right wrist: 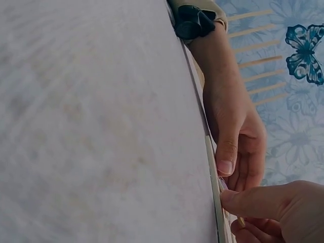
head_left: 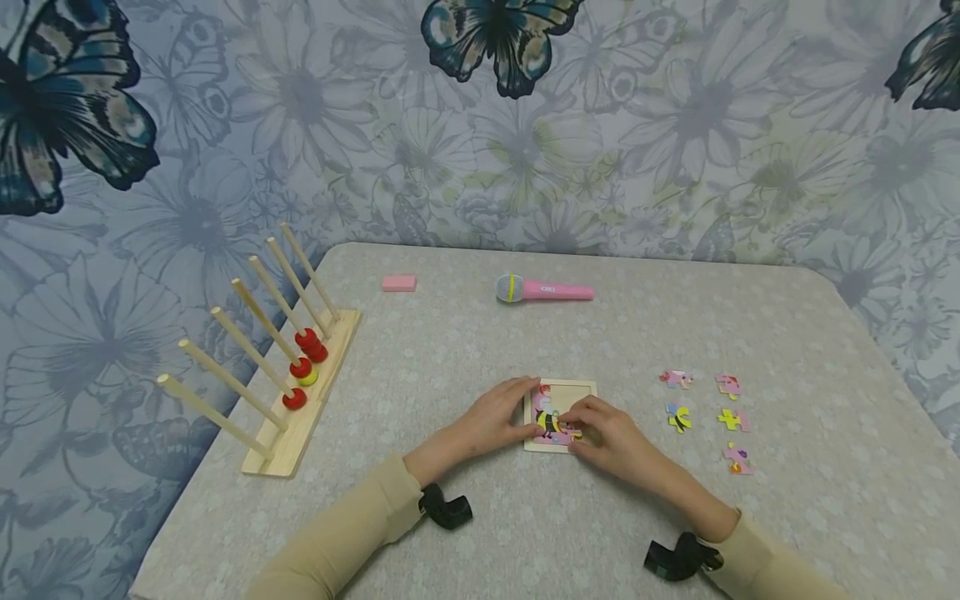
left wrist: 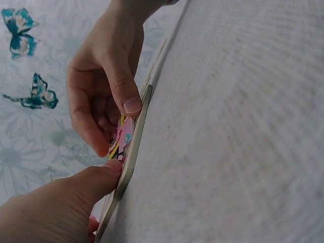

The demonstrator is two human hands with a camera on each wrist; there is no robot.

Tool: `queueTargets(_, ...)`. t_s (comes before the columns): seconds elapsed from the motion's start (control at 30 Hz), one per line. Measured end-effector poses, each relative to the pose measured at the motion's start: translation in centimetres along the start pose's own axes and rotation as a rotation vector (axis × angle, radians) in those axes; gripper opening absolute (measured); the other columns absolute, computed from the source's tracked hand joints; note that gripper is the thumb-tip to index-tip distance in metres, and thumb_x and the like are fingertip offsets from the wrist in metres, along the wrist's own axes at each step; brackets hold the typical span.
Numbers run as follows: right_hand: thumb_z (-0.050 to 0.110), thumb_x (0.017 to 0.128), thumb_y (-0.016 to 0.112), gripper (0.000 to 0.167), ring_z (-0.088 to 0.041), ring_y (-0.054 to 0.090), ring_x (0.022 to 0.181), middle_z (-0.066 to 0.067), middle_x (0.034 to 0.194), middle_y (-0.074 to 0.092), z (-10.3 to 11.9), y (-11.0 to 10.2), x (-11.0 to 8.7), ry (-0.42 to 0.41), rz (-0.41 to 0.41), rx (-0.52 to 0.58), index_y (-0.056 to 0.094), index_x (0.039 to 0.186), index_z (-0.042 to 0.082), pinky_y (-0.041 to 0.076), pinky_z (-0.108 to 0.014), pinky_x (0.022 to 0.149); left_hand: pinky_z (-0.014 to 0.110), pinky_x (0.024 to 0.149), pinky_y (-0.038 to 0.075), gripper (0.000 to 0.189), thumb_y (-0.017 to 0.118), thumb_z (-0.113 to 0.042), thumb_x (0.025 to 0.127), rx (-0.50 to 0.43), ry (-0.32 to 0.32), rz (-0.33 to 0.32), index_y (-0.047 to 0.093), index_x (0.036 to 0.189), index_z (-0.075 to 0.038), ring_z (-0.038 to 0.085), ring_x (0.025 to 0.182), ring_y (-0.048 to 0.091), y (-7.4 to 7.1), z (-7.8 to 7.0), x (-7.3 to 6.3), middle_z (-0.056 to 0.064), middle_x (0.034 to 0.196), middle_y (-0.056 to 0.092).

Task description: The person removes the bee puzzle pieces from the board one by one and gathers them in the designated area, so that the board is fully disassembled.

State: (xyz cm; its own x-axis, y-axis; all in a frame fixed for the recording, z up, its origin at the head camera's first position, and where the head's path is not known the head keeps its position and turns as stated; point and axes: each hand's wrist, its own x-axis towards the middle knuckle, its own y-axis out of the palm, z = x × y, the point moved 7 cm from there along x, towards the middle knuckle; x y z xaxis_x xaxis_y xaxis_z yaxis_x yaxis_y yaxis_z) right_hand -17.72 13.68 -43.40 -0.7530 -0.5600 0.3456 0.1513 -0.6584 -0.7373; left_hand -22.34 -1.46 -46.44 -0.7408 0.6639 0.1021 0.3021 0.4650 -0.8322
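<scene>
A small square wooden puzzle tray point(head_left: 561, 447) lies on the table, partly filled with pink, yellow and black bee-picture pieces point(head_left: 548, 422). My left hand point(head_left: 491, 417) grips the tray's left side, thumb over the lower left part and fingers at the upper left corner. Over the tray's right half, my right hand point(head_left: 615, 437) pinches a puzzle piece point(right wrist: 241, 221) between thumb and fingers, close above the pieces inside. The fingers hide most of that piece. In the left wrist view, the right thumb is right at the tray's rim point(left wrist: 134, 147).
Several loose puzzle pieces point(head_left: 737, 458) lie right of the tray. On the left stands a wooden peg rack point(head_left: 281, 454) with red and yellow rings point(head_left: 295, 399). Farther back are a pink toy microphone point(head_left: 555, 291) and a pink block point(head_left: 399, 284). A papered wall borders the table.
</scene>
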Motion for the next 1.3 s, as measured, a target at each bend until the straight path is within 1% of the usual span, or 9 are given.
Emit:
queueTargets(0.2, 0.004, 0.077, 0.077, 0.032, -0.011, 0.057, 0.09, 0.001, 0.105, 0.059, -0.4, -1.5, -1.2, 0.029, 0.024, -0.038, 0.068, 0.108, 0.006, 0.052, -0.031, 0.074, 0.036, 0.108, 0.03, 0.074, 0.066, -0.042, 0.088, -0.003, -0.01, 0.015, 0.034, 0.145, -0.005, 0.024, 0.133, 0.035, 0.4, 0.0, -0.2, 0.014, 0.143, 0.041)
queueTargets(0.47, -0.002, 0.067, 0.081, 0.039, -0.008, 0.062, 0.087, 0.005, 0.1, 0.064, -3.1, -8.4, -8.4, 0.092, -0.065, -0.108, 0.071, 0.102, 0.011, 0.046, -0.014, 0.073, 0.038, 0.108, 0.03, 0.076, 0.065, -0.041, 0.088, -0.002, -0.027, 0.005, 0.033, 0.145, -0.003, 0.027, 0.133, 0.034, 0.0, 0.0, -0.7, 0.016, 0.143, 0.04)
queueTargets(0.57, -0.001, 0.068, 0.081, 0.038, -0.005, 0.061, 0.09, 0.006, 0.1, 0.064, -3.8, -9.1, -10.0, 0.118, -0.063, -0.142, 0.071, 0.102, 0.014, 0.044, -0.011, 0.072, 0.038, 0.109, 0.029, 0.077, 0.066, -0.041, 0.087, -0.004, -0.055, 0.005, 0.033, 0.146, -0.005, 0.026, 0.134, 0.034, -0.1, 0.3, -1.0, 0.015, 0.144, 0.039)
queueTargets(0.7, 0.002, 0.068, 0.082, 0.038, -0.005, 0.059, 0.092, 0.007, 0.1, 0.064, -3.9, -9.1, -10.2, 0.123, -0.059, -0.209, 0.071, 0.102, 0.014, 0.044, -0.01, 0.072, 0.039, 0.109, 0.029, 0.077, 0.067, -0.041, 0.087, -0.022, -0.055, 0.005, 0.032, 0.146, -0.004, 0.027, 0.134, 0.033, -0.2, 0.5, -1.1, 0.016, 0.145, 0.038)
queueTargets(0.8, 0.002, 0.066, 0.083, 0.038, -0.012, 0.062, 0.088, 0.003, 0.1, 0.066, -3.7, -9.4, -8.7, 0.118, -0.106, -0.233, 0.07, 0.101, 0.01, 0.048, -0.018, 0.071, 0.04, 0.109, 0.028, 0.079, 0.065, -0.043, 0.088, -0.014, -0.041, 0.004, 0.031, 0.146, -0.003, 0.028, 0.134, 0.032, -0.3, 0.7, -1.0, 0.016, 0.145, 0.037)
queueTargets(0.93, 0.003, 0.074, 0.079, 0.031, -0.02, 0.064, 0.088, -0.001, 0.102, 0.067, -3.4, -7.9, -3.0, 0.123, -0.137, -0.142, 0.07, 0.103, 0.005, 0.053, -0.036, 0.073, 0.038, 0.109, 0.028, 0.08, 0.065, -0.044, 0.087, 0.009, -0.039, -0.015, 0.031, 0.145, -0.001, 0.027, 0.134, 0.032, -0.8, 1.2, -0.7, 0.015, 0.145, 0.038)
queueTargets(1.1, 0.009, 0.086, 0.069, 0.022, -0.021, 0.064, 0.092, -0.006, 0.103, 0.068, -2.8, -2.5, 4.1, 0.121, 0.018, 0.024, 0.069, 0.107, 0.001, 0.053, -0.039, 0.079, 0.038, 0.109, 0.028, 0.08, 0.068, -0.04, 0.086, -0.016, -0.021, -0.041, 0.032, 0.145, 0.001, 0.027, 0.133, 0.034, -1.3, 1.4, -0.3, 0.017, 0.144, 0.039)
queueTargets(1.2, 0.007, 0.086, 0.069, 0.02, -0.021, 0.065, 0.09, -0.008, 0.099, 0.069, -2.5, -0.3, 5.3, 0.127, 0.057, 0.035, 0.07, 0.104, 0.0, 0.054, -0.036, 0.078, 0.039, 0.109, 0.029, 0.08, 0.066, -0.041, 0.087, -0.036, -0.008, -0.023, 0.03, 0.145, 0.001, 0.028, 0.134, 0.033, -0.8, 1.1, -0.1, 0.017, 0.144, 0.038)
queueTargets(1.3, 0.003, 0.083, 0.07, 0.018, -0.02, 0.065, 0.089, -0.006, 0.095, 0.07, -2.5, 0.5, 5.0, 0.148, 0.03, -0.002, 0.071, 0.101, 0.0, 0.053, -0.036, 0.079, 0.039, 0.109, 0.029, 0.079, 0.065, -0.042, 0.088, -0.047, 0.007, -0.008, 0.03, 0.146, 0.001, 0.028, 0.134, 0.033, -0.1, 0.6, 0.0, 0.016, 0.145, 0.038)
